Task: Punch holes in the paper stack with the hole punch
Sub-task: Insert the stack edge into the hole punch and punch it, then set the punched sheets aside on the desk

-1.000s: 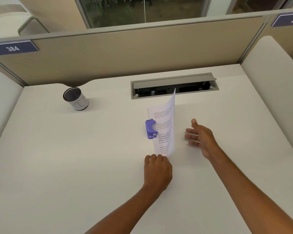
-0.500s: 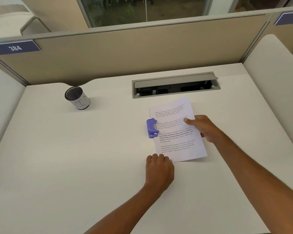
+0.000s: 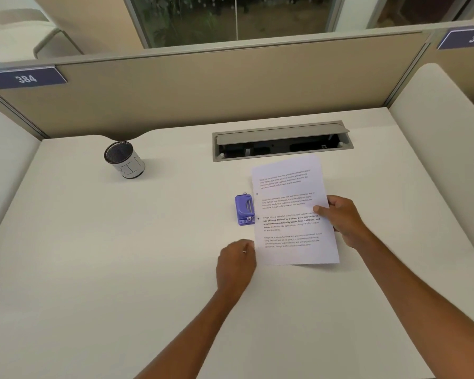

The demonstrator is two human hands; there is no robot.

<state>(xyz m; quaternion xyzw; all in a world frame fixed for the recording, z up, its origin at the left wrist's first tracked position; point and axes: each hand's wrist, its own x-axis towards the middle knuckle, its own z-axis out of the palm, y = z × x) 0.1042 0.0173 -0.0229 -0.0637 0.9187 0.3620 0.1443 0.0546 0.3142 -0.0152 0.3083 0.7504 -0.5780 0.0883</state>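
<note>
The printed paper stack (image 3: 288,212) lies on the white desk (image 3: 121,269), slightly turned, with two small dark holes along its left edge. My right hand (image 3: 340,217) grips the stack's right edge, thumb on top. The purple hole punch (image 3: 244,209) sits on the desk just left of the stack, level with the holes and outside both hands. My left hand (image 3: 236,259) rests on the desk with its fingers curled, right beside the stack's lower left edge; I see nothing held in it.
A black mesh cup (image 3: 124,163) stands at the back left. An open grey cable tray (image 3: 282,142) is set into the desk behind the paper. Beige partition walls enclose the desk at the back and on both sides.
The stack, held upright a second ago, was laid flat. My right hand took its right edge and drew it off the punch. My left hand let go of its bottom edge.
</note>
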